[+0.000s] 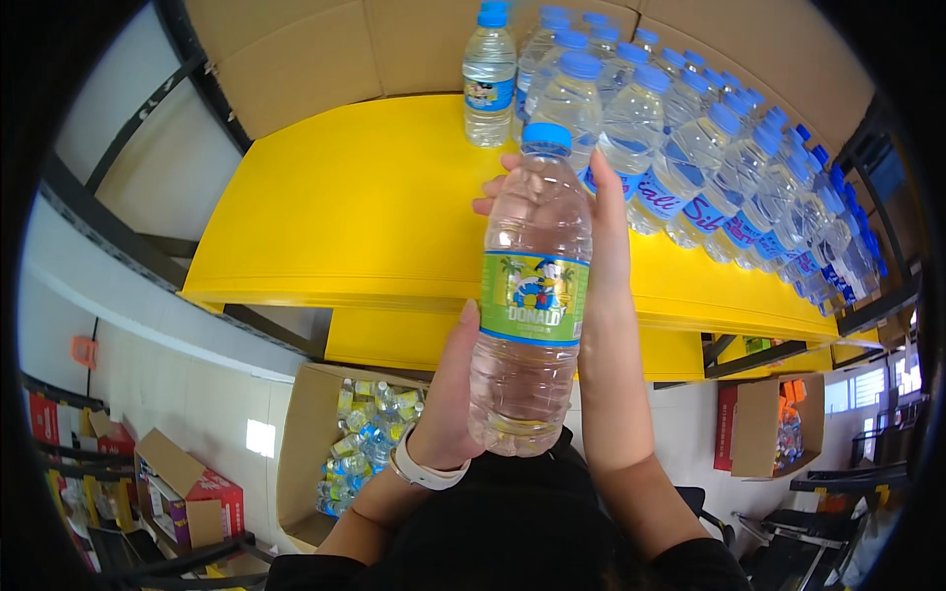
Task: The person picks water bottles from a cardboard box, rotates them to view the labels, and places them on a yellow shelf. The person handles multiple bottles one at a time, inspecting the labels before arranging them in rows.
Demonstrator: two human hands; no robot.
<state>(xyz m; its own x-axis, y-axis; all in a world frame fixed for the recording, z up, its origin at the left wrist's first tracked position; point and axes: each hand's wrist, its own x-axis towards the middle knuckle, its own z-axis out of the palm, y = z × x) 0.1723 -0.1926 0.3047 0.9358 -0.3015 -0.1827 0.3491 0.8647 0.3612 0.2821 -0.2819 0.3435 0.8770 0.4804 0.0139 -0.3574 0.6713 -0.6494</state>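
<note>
A clear plastic water bottle (533, 295) with a blue cap and a green cartoon label is held up before me, its cap pointing away. My left hand (451, 399), with a white band at the wrist, grips its lower left side. My right hand (607, 210) holds it near the neck from behind and the right; some fingers show beyond its left edge. Farther back on the yellow shelf (355, 207), a blue-labelled bottle (488, 92) stands upright at the left end of several rows of water bottles (665, 170).
Cardboard (303, 59) lines the shelf's back. Below on the left, an open cardboard box (295, 451) holds many small bottles; another open box (754, 428) with orange-capped items stands at lower right. Black metal shelf posts (118, 229) rise at the left.
</note>
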